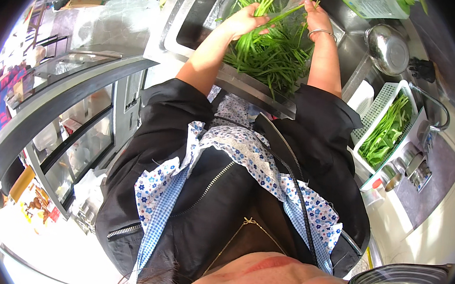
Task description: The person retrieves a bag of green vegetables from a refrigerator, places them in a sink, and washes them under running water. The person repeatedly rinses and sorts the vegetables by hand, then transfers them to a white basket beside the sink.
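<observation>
My left hand (246,23) is closed round a bunch of long green chives, their pale stalk ends (261,3) sticking up past my fingers. To its right, my right hand (317,20) pinches the tips of a few stalks that stretch across between both hands. Below them lies a loose heap of chives (271,65), its long flat leaves drooping toward me. The heap rests in the steel sink (193,19); a clear, shiny surface shows partly behind the stalks, and I cannot tell what it is.
Right of the sink stand a steel bowl (387,49) and a pale green detergent bottle (374,3). A white slotted basket (383,104) holds leafy greens (391,131). Small metal containers (415,163) sit beyond it. A glass-fronted cabinet (86,131) runs along my left.
</observation>
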A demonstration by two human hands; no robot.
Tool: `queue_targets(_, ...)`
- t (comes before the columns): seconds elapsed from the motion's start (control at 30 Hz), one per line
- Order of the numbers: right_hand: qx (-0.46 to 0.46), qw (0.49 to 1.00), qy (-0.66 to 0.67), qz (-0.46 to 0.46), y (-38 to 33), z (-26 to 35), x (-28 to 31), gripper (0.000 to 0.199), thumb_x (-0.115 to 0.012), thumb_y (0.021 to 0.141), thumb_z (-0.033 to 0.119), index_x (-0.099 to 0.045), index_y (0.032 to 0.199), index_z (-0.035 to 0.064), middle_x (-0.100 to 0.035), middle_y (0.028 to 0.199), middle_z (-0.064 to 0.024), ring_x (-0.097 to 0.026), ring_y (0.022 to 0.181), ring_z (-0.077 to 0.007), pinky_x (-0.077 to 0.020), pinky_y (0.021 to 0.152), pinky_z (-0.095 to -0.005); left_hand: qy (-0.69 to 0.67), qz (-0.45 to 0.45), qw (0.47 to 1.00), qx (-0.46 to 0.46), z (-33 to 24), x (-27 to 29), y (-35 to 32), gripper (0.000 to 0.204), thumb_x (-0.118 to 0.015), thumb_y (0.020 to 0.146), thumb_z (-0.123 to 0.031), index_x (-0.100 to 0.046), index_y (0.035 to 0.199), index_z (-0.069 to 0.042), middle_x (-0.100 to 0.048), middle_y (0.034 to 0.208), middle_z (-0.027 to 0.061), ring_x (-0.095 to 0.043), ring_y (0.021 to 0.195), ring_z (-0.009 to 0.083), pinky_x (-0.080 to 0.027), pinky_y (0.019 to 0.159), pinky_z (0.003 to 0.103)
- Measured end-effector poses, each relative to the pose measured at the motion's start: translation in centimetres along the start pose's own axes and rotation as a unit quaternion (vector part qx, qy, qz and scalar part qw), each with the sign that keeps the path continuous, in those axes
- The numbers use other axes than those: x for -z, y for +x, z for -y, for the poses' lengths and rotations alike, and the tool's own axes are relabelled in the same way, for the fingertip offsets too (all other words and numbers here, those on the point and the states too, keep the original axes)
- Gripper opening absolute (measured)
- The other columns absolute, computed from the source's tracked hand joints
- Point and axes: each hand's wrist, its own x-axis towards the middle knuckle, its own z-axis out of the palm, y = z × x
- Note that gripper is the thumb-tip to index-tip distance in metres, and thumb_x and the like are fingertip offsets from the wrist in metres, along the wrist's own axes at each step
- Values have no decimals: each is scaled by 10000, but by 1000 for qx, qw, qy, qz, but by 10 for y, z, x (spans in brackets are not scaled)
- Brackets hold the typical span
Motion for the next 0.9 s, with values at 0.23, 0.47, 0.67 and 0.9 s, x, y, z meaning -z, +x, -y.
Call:
queue_targets(0.23,-68,958,277,35,15,-16,67,339,-484,951,353,-556,1062,41,-489,1149,-190,-521,1014,-375,-496,885,-587,413,-147,898,29,44,75,4,329,-548,897,-168,-437,1127,39,-634,807,131,-620,689,174,-486,632,318)
queue_targets(0.47,-84,977,194,33,52,-101,10,342,-435,966,405,-592,941,102,-558,1030,-79,-513,857,-276,-446,750,-491,440,-356,824,37,41,95,-4,346,-527,886,-204,-417,1086,57,-642,935,245,-631,895,377,-494,814,407)
queue_targets(0.67,33,940,-325,95,62,-84,-21,378,-361,971,362,-651,1017,124,-625,1061,-148,-562,1012,-343,-430,893,-426,-25,-157,987,-27,-13,65,-17,207,-446,973,-128,-518,1129,-13,-669,958,119,-616,846,167,-476,747,272)
queue_targets(0.9,183,977,-109,-6,-19,11,41,336,-327,998,234,-597,979,36,-619,952,-148,-600,855,-284,-467,840,-383,-193,20,981,-2,-14,5,19,273,-457,977,-223,-474,1159,-20,-631,977,130,-620,799,196,-497,647,278)
